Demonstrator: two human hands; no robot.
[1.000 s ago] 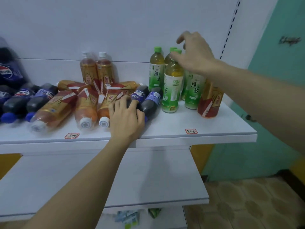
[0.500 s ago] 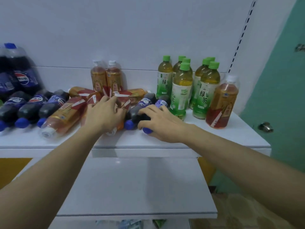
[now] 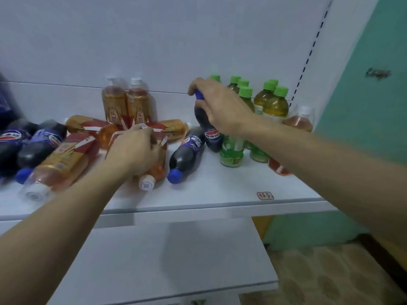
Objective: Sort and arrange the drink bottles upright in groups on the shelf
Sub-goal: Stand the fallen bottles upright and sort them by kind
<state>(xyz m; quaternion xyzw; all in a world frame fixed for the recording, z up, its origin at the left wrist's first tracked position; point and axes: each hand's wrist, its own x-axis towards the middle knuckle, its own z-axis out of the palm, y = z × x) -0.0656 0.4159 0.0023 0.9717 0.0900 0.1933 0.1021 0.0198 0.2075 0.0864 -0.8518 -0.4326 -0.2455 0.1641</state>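
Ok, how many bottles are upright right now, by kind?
Green tea bottles: 7, going by the caps
Amber tea bottles: 3
Cola bottle: 1, gripped by the right hand
Total: 11, not counting the blurred far-left edge

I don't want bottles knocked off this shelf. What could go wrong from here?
The right hand holds a cola bottle by its neck, close to the upright green tea bottles; swinging it could topple them. The lying cola bottle may roll toward the shelf edge if the left hand disturbs the red tea bottles.
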